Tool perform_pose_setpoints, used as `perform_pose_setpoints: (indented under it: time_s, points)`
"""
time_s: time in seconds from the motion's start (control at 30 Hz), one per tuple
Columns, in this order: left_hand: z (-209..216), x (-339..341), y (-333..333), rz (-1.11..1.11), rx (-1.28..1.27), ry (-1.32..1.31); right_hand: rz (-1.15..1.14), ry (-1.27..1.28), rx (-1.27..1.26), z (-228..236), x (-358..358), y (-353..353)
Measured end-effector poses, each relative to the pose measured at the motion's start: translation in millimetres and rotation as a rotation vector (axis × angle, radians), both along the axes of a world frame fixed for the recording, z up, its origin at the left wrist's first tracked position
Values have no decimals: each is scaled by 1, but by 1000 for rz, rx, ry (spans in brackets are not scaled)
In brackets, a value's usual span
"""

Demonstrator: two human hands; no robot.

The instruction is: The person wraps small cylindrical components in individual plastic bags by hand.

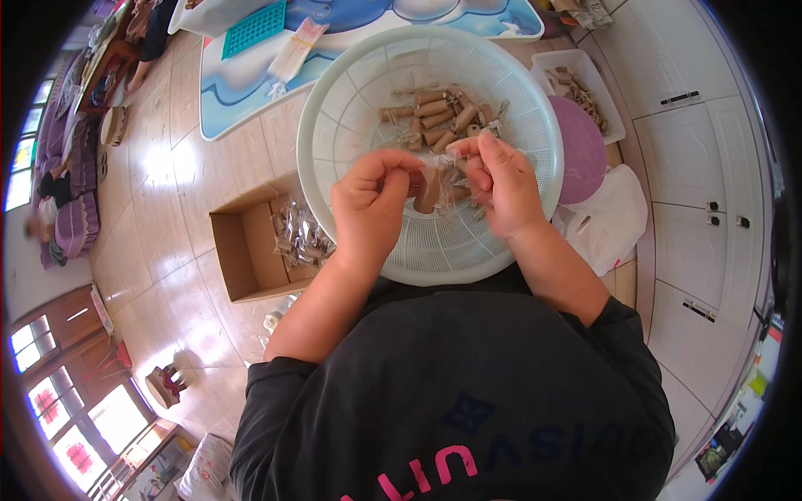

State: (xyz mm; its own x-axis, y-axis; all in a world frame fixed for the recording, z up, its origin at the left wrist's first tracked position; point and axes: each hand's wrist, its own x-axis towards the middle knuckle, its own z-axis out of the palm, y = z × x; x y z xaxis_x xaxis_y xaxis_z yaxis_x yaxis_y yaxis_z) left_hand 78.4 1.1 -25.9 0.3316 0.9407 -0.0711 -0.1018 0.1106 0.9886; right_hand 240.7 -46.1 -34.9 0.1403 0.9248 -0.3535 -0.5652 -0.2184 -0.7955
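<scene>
One brown tube (428, 192) sits between left grip (368, 199) and right grip (508, 184), both pinching plastic (449, 182).

cardboard box (246, 250) on glossy tiled floor (150, 250)

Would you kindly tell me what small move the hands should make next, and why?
Perhaps smooth the clear wrapper: it looks crumpled beside a brown tube, the left hand and right hand pinch it above the basket, and wrapped pieces lie in the cardboard box.
</scene>
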Motion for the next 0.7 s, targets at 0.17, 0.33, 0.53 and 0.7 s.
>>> perform_pose_setpoints:
  time_s: [0.17, 0.33, 0.53, 0.7]
  points:
    - [-3, -2, -2, -32, 186, 128, -6, -208, 48, 1, -11, 3]
    - [18, 3, 2, 28, -274, -264, -70, -222, 9, 3, -11, -1]
    - [1, 2, 4, -78, -26, 58, -73, -361, 40, 5, -8, 3]
    - [17, -36, 30, 329, 201, -186, -91, -650, 193, -14, 34, 12]
